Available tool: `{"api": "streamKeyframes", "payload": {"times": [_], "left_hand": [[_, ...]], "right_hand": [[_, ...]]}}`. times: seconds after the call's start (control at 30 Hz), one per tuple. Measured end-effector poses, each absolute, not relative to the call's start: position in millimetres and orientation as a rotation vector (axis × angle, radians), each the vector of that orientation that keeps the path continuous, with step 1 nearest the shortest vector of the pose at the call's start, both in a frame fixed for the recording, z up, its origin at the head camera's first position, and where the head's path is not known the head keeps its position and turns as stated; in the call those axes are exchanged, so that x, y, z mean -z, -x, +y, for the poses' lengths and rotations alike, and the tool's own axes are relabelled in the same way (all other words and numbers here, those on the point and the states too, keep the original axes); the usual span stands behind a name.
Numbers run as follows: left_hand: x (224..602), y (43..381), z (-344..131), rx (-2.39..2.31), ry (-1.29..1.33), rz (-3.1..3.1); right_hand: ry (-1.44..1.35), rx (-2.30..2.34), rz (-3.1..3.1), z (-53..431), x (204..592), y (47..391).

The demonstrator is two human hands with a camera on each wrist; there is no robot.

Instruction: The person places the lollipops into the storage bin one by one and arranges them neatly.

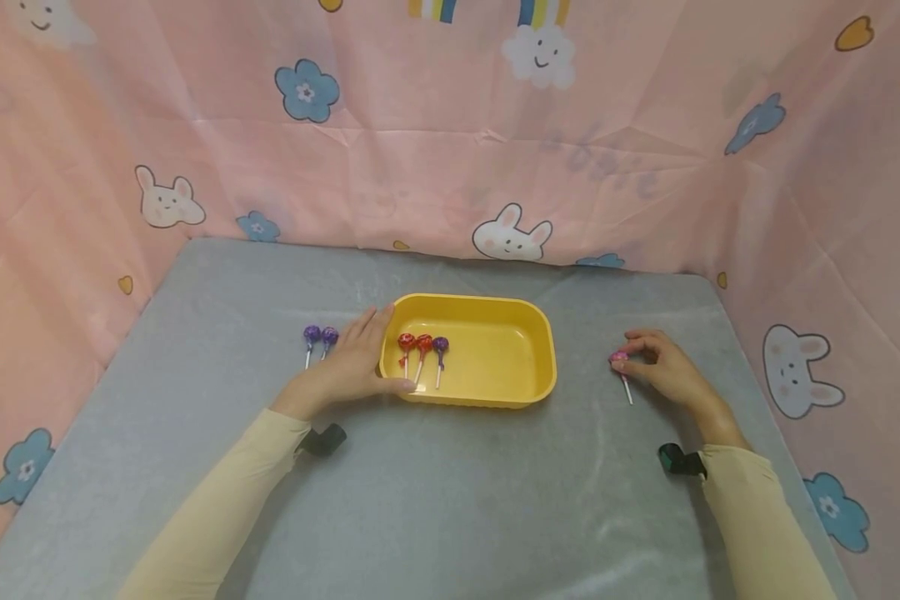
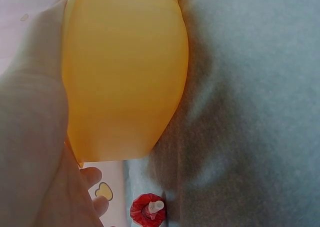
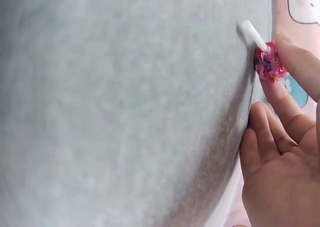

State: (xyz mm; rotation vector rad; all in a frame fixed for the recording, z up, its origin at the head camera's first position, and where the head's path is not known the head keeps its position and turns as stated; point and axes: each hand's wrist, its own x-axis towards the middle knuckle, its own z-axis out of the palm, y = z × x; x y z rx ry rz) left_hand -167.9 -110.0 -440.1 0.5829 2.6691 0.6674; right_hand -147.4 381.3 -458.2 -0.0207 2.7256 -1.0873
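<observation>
My left hand (image 1: pixel 348 358) holds the left end of a yellow plastic tray (image 1: pixel 543 358), its thumb over the front rim. Inside the tray, at its left, lie two red lollipops (image 1: pixel 424 342) and a purple lollipop (image 1: pixel 440 343). My right hand (image 1: pixel 667 372) pinches the wrapped head of a pink lollipop (image 3: pixel 271 63) between thumb and index finger, right of the tray; the white stick points toward the near side. In the left wrist view, the yellow tray (image 2: pixel 125 77) hides much of the left fingers.
Two purple lollipops (image 1: pixel 312 334) lie on the grey cloth (image 1: pixel 457 500) left of the left hand. Another red lollipop (image 2: pixel 148 210) shows past the tray's end in the left wrist view. Pink printed curtains (image 1: pixel 420 167) stand along the table's back and sides.
</observation>
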Motion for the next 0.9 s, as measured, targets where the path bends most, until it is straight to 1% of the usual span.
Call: {"api": "streamKeyframes", "payload": {"times": [0.9], "left_hand": [[442.0, 169.3, -112.1, -0.687, -0.586, 2.657]], "right_hand": [[-0.053, 1.002, 2.823, 364.4, 444.2, 149.0]]}}
